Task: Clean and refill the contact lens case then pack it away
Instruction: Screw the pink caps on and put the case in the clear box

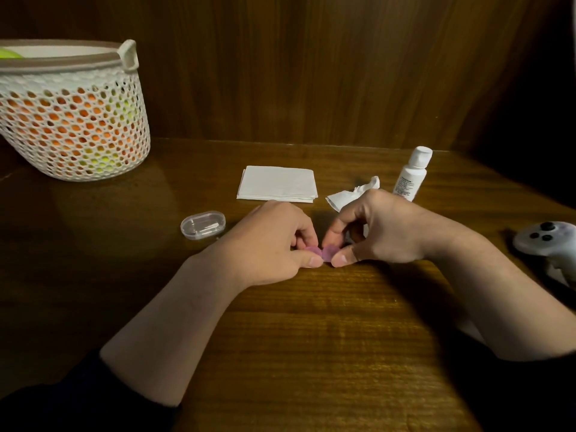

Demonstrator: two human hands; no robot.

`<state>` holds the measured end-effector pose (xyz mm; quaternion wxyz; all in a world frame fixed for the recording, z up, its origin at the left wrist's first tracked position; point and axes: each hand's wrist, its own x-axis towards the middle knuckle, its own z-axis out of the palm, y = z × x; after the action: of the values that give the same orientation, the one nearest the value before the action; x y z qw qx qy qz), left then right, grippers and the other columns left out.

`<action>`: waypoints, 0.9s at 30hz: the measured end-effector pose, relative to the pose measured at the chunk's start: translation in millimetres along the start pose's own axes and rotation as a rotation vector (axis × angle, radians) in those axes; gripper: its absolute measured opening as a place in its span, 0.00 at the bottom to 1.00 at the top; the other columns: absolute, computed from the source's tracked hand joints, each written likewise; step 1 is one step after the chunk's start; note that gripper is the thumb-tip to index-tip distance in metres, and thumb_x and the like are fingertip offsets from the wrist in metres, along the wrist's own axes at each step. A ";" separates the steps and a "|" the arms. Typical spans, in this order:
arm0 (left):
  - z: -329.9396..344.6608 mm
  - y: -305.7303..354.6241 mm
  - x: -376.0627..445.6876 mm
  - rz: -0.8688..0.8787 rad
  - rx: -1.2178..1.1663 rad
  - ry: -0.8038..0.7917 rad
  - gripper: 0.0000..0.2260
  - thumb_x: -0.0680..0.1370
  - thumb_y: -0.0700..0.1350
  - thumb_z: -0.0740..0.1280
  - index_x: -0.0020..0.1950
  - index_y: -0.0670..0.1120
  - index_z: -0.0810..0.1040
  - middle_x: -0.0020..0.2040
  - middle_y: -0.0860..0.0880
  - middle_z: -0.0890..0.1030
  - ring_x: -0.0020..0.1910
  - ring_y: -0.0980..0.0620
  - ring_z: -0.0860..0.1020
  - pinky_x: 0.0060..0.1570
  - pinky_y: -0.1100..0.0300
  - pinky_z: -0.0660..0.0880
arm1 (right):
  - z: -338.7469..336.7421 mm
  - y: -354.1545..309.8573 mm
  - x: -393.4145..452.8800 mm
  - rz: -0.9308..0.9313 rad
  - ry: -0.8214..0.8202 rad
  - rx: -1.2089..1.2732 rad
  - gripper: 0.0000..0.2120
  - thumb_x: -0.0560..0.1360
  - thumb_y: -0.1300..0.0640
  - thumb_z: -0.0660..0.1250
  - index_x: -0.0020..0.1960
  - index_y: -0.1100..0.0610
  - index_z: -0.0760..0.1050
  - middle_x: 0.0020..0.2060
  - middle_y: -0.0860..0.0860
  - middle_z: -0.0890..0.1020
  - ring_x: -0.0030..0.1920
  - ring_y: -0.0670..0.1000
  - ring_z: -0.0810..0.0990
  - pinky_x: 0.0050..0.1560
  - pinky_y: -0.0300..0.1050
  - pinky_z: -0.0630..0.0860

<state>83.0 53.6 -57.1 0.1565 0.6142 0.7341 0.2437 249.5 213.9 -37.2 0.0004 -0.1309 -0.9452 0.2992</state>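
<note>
purple lens case (321,252) pinched by both hands (left (274,241), right (377,229)).

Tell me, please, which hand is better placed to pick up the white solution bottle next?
The right hand, probably. The bottle stands just behind it at the table's right, while the left hand sits farther off. Both now pinch the purple lens case.

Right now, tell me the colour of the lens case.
Purple-pink, seen in the head view: the lens case sits pinched between both hands.
</note>
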 end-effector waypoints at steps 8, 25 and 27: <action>-4.5 -5.7 -3.6 -0.006 0.047 0.024 0.05 0.76 0.58 0.77 0.49 0.61 0.86 0.44 0.63 0.83 0.46 0.63 0.79 0.41 0.65 0.71 | -0.6 -3.2 0.6 0.049 -0.012 -0.041 0.07 0.74 0.45 0.80 0.51 0.40 0.85 0.45 0.33 0.86 0.47 0.38 0.84 0.45 0.38 0.79; -33.9 -13.9 -14.9 -0.586 0.349 0.250 0.25 0.85 0.50 0.65 0.82 0.53 0.65 0.81 0.43 0.65 0.79 0.38 0.63 0.76 0.40 0.66 | 36.9 -18.1 20.0 -0.106 0.254 -0.103 0.07 0.75 0.43 0.78 0.52 0.40 0.85 0.49 0.33 0.85 0.55 0.35 0.81 0.50 0.30 0.76; -33.7 -14.6 -15.7 -0.636 0.334 0.196 0.27 0.85 0.53 0.65 0.83 0.53 0.63 0.82 0.43 0.63 0.80 0.37 0.62 0.77 0.38 0.66 | 39.1 -19.1 22.1 -0.094 0.252 -0.110 0.07 0.75 0.42 0.77 0.53 0.39 0.84 0.50 0.32 0.84 0.55 0.35 0.80 0.52 0.35 0.78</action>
<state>56.2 30.9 -38.2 0.0510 0.3462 0.9294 0.1172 220.3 182.2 -60.2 0.1260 -0.1231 -0.9577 0.2277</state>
